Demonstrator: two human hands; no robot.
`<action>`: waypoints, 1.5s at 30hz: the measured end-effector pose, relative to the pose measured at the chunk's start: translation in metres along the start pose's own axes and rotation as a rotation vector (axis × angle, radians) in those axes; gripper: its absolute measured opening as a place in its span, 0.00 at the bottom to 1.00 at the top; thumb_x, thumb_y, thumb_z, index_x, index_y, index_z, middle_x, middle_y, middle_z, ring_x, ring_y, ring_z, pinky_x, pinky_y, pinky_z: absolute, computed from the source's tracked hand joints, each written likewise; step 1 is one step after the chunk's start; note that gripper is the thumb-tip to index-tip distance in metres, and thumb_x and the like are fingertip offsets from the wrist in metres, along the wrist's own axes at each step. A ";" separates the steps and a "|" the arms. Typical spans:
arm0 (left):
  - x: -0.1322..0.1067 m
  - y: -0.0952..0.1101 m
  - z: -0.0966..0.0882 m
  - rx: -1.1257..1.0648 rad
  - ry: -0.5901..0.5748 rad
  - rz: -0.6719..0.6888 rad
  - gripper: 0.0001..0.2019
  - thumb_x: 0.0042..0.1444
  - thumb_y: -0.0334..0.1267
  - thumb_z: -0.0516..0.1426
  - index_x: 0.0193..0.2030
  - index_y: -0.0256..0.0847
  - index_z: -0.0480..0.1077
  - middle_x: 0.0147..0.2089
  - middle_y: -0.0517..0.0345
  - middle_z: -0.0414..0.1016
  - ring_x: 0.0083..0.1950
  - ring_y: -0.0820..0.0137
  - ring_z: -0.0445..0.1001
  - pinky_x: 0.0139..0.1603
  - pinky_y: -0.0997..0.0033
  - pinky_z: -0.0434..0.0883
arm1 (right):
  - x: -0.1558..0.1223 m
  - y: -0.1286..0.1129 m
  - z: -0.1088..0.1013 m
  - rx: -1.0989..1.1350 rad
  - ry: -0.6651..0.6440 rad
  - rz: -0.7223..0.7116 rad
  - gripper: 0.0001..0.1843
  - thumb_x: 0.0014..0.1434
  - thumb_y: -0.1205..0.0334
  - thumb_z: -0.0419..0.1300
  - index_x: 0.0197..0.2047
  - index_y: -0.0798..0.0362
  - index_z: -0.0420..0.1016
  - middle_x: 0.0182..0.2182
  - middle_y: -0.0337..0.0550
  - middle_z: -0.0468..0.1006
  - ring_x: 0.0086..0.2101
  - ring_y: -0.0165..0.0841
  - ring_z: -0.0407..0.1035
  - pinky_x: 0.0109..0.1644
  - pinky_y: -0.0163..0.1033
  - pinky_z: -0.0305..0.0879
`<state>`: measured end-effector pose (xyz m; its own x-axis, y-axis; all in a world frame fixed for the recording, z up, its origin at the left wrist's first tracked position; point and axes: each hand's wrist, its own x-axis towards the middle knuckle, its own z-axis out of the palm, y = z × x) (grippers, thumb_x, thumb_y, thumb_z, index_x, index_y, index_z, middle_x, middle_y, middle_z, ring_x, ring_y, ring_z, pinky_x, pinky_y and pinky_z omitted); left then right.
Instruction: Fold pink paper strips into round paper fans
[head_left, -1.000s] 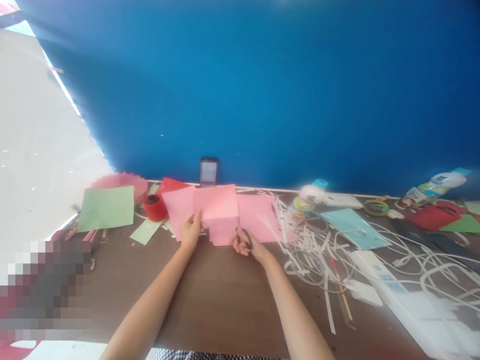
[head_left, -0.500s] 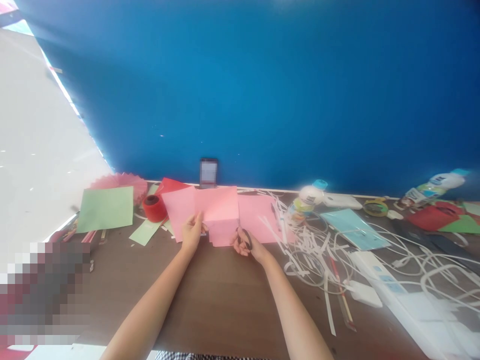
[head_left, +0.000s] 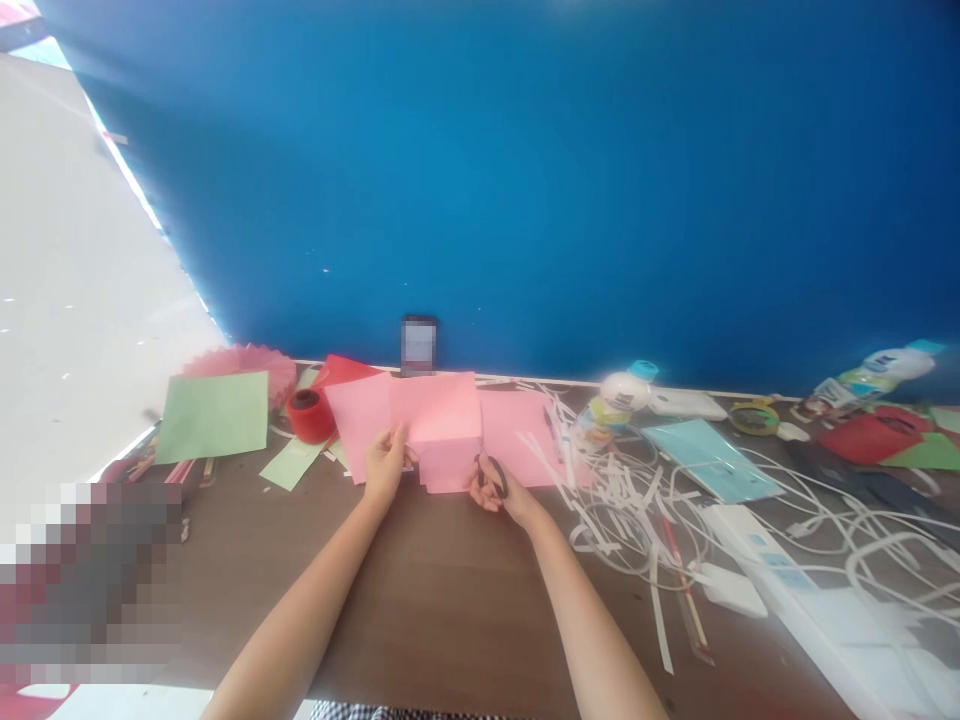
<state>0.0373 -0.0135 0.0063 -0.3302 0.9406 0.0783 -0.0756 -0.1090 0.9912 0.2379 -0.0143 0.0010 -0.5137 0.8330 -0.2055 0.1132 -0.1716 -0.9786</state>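
My left hand [head_left: 387, 462] pinches the lower left edge of a pink sheet of paper [head_left: 441, 410], holding it up over the brown table [head_left: 442, 590]. My right hand [head_left: 495, 487] grips a pair of dark-handled scissors [head_left: 489, 473] whose blades run into the sheet's right side. More pink sheets [head_left: 517, 425] lie flat beneath and to the right.
A red spool [head_left: 308, 414], a green sheet [head_left: 214, 415] and a pink paper fan [head_left: 247, 362] lie at left. A phone [head_left: 418, 345] leans on the blue wall. White paper strips [head_left: 622, 490], a glue bottle [head_left: 619, 398], a light-blue sheet [head_left: 709, 455] and cables crowd the right.
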 end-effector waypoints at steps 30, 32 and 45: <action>0.000 0.000 0.001 -0.010 0.008 0.001 0.17 0.47 0.52 0.53 0.22 0.39 0.62 0.12 0.64 0.65 0.13 0.77 0.60 0.18 0.78 0.58 | 0.002 0.003 -0.001 0.106 -0.054 -0.065 0.30 0.53 0.36 0.42 0.26 0.56 0.64 0.16 0.31 0.50 0.16 0.20 0.39 0.18 0.30 0.34; 0.000 0.001 0.001 -0.010 0.007 0.001 0.17 0.47 0.52 0.53 0.22 0.39 0.62 0.12 0.64 0.65 0.13 0.77 0.60 0.18 0.78 0.58 | 0.002 0.004 -0.002 0.125 -0.042 -0.068 0.30 0.52 0.35 0.42 0.26 0.56 0.63 0.17 0.31 0.49 0.16 0.20 0.39 0.19 0.30 0.33; 0.000 0.000 0.000 -0.001 0.009 0.001 0.17 0.48 0.51 0.52 0.23 0.39 0.61 0.12 0.64 0.65 0.14 0.78 0.60 0.18 0.79 0.58 | 0.002 0.003 -0.002 0.093 -0.035 -0.048 0.30 0.51 0.35 0.42 0.25 0.55 0.62 0.16 0.30 0.47 0.17 0.21 0.38 0.19 0.31 0.31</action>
<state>0.0371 -0.0132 0.0064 -0.3385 0.9377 0.0782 -0.0765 -0.1103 0.9910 0.2388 -0.0120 -0.0026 -0.5462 0.8229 -0.1565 0.0091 -0.1810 -0.9835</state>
